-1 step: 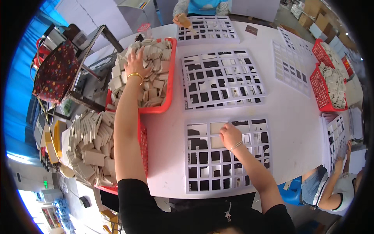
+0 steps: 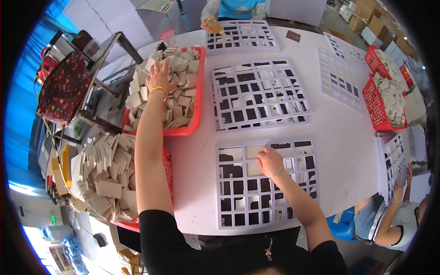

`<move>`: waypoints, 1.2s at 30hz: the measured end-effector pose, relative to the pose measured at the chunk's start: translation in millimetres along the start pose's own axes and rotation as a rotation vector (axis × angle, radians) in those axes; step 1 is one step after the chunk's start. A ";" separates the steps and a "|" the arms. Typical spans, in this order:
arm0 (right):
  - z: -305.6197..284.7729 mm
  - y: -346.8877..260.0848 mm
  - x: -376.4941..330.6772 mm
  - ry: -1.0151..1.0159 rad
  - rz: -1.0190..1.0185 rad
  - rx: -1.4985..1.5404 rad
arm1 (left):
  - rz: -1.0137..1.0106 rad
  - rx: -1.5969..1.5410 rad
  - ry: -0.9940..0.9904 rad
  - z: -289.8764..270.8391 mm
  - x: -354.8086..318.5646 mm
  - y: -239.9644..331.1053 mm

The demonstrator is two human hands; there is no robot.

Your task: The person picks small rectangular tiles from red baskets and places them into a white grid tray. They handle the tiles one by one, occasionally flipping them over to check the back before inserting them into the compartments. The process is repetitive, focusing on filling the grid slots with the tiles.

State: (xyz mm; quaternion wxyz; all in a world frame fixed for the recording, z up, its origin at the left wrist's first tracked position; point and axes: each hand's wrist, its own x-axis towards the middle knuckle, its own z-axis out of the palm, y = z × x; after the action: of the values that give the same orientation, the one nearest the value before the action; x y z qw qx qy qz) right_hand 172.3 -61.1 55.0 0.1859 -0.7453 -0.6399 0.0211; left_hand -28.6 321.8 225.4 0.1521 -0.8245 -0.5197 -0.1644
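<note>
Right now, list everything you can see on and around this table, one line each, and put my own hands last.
table: one, white, filling the middle of the view
grid trays: three in a column, pale with dark cells, nearest, middle, far; more at the right
red baskets of beige tiles: one at upper left of the table, one lower left, two at the right edge
beige tiles: many, heaped in the baskets
spotted bag: one, dark red, far left
other people: one across the table, one at lower right
left hand: grip resting on tiles in the upper left basket, gold bangle
right hand: on the nearest grid tray, thin bracelet
</note>
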 end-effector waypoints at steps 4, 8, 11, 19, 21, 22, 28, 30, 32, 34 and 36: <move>-2.0 0.8 0.2 0.008 -0.001 0.000 | -0.052 0.197 -0.142 26.2 15.1 5.5; -3.4 0.5 -0.4 0.008 -0.002 0.009 | 0.034 0.108 -0.108 42.1 8.6 -13.8; 0.1 2.3 -4.7 0.016 0.005 -0.004 | 0.108 -0.215 -0.015 27.2 -16.1 -7.6; -2.0 5.4 -0.9 -0.109 0.019 0.021 | 0.010 -0.895 0.286 19.3 -71.7 -0.5; -8.3 5.5 -2.3 -0.140 0.013 0.050 | -0.208 -1.083 0.185 3.8 -80.1 8.7; -8.3 8.7 -2.2 -0.151 0.008 0.084 | -0.332 -1.296 0.110 2.0 -83.2 10.4; -35.8 0.1 12.4 -0.016 0.204 0.769 | -0.273 -2.055 -0.626 -30.0 -140.0 64.9; -59.5 -20.6 18.7 0.071 0.311 1.172 | -0.272 -2.059 -0.905 -70.9 -179.5 108.5; -69.0 -30.6 23.0 -0.049 0.236 1.386 | -0.332 -2.004 -1.078 -69.0 -212.8 134.0; -74.8 -32.0 15.6 -0.036 0.139 1.300 | -0.370 -2.048 -1.069 -67.5 -239.7 151.1; -77.4 -32.7 2.2 0.088 0.046 0.909 | -0.382 -2.003 -1.048 -61.9 -255.5 156.9</move>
State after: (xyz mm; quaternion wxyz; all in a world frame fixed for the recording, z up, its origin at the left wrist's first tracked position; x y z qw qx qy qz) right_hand 162.6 -74.7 137.4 0.5204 -0.6025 -0.5404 0.2722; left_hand 3.0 24.6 158.9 -0.8353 -0.4500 -0.2717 -0.1611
